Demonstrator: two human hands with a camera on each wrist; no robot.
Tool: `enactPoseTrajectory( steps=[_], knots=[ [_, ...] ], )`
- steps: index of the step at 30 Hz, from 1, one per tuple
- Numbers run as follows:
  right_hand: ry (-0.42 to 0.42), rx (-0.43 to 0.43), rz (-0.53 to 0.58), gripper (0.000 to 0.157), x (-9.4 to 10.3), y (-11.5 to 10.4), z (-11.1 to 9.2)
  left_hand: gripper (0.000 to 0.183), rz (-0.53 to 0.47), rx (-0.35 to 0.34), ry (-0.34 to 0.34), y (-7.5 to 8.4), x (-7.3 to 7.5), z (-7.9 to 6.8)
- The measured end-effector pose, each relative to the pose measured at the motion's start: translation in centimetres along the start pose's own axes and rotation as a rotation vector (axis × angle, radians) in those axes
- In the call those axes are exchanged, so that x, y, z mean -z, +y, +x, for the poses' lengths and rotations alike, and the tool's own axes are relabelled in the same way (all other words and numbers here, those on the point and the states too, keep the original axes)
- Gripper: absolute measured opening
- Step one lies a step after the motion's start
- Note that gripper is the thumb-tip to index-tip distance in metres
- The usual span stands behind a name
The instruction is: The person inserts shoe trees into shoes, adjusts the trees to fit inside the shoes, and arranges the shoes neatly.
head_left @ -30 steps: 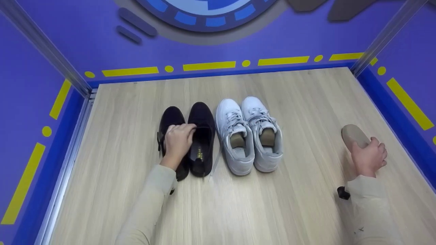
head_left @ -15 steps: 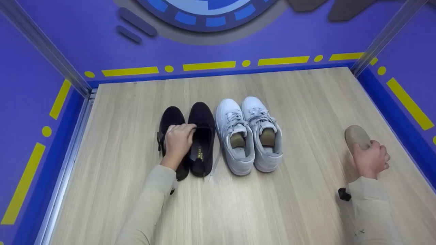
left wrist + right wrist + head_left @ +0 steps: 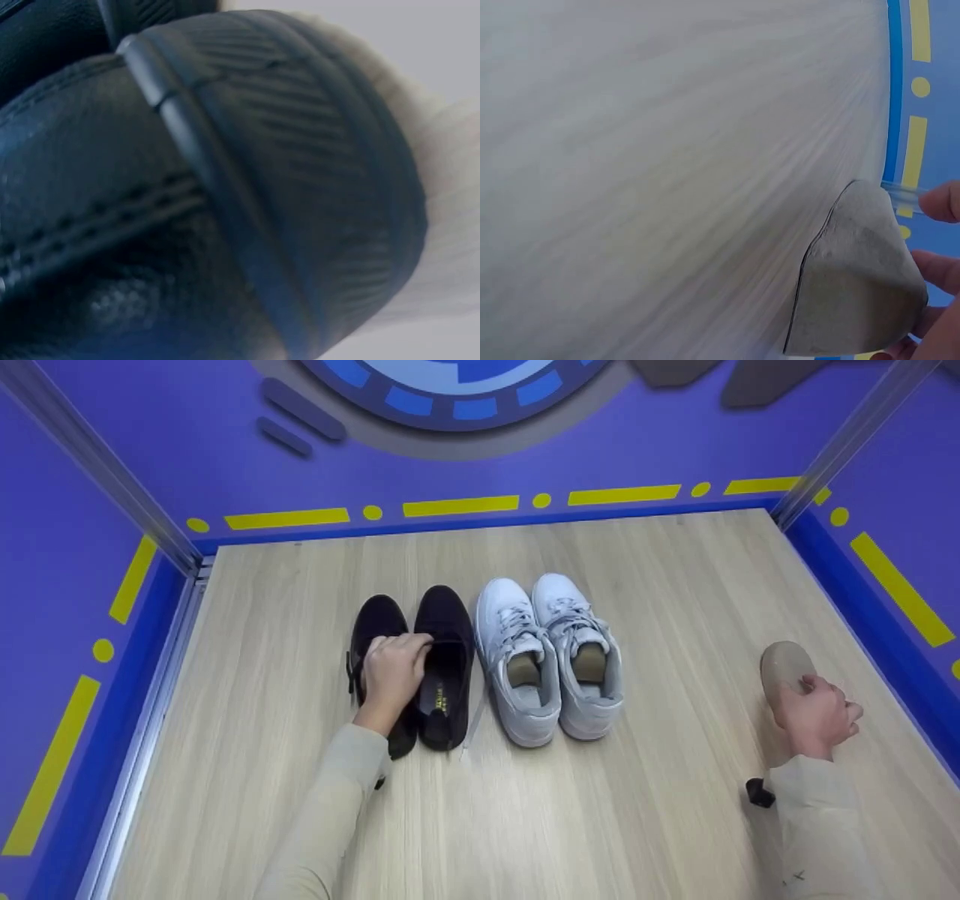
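A pair of black shoes stands side by side at left of centre: a left shoe (image 3: 377, 616) with a side buckle, and a right shoe (image 3: 442, 611). My left hand (image 3: 391, 671) lies over the left shoe's opening, fingers curled and tips at the right shoe's inner rim. The left wrist view is filled by a black heel (image 3: 292, 157). Far to the right, my right hand (image 3: 817, 716) holds a beige, toe-shaped shoe insert (image 3: 787, 666). Close up, this insert (image 3: 859, 285) has a rounded wedge form and a clear strip (image 3: 904, 196) beside my fingers.
White lace-up sneakers (image 3: 517, 660) stand right of the black shoes, with brown shapes (image 3: 589, 662) inside them. The wooden board (image 3: 675, 585) is bordered by blue-purple walls (image 3: 900, 510) with yellow marks. A small black device (image 3: 760, 793) sits at my right cuff.
My right hand has shifted slightly right and nearer with the insert, and its fingers have moved a little on it. The left hand and both pairs of shoes stay put.
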State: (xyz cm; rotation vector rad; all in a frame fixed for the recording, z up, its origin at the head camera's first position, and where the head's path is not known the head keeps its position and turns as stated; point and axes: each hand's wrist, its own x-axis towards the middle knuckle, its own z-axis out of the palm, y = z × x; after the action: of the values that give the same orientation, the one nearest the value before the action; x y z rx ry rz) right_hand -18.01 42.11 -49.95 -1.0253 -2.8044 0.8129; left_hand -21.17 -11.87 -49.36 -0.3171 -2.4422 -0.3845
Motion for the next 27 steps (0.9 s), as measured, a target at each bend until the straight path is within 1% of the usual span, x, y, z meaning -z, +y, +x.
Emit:
enactPoseTrajectory(
  steps=[6, 9, 14, 19, 22, 27],
  knots=[
    [-0.080, 0.004, 0.033, 0.063, 0.0, 1.2, 0.2, 0.010, 0.002, -0.008, 0.006, 0.0, 0.0, 0.0],
    [-0.096, 0.028, 0.049, 0.068, -0.2, 1.8, 0.1, 0.009, 0.006, -0.011, 0.012, 0.0, 0.0, -0.1],
    [-0.114, 0.072, 0.119, 0.077, -0.2, 2.4, 0.0, 0.010, 0.013, -0.011, 0.013, 0.0, 0.0, 0.0],
    [-0.164, 0.068, 0.201, 0.090, -0.2, 2.9, 0.1, 0.010, 0.009, -0.012, 0.009, 0.0, 0.0, 0.0],
    [-0.192, 0.075, 0.250, 0.094, -0.2, 3.1, 0.3, 0.010, 0.002, -0.013, 0.009, 0.0, 0.0, 0.0],
    [-0.220, 0.103, 0.283, 0.097, -0.3, 3.3, 0.2, 0.010, -0.004, -0.013, 0.012, -0.1, -0.1, 0.0]
  ],
)
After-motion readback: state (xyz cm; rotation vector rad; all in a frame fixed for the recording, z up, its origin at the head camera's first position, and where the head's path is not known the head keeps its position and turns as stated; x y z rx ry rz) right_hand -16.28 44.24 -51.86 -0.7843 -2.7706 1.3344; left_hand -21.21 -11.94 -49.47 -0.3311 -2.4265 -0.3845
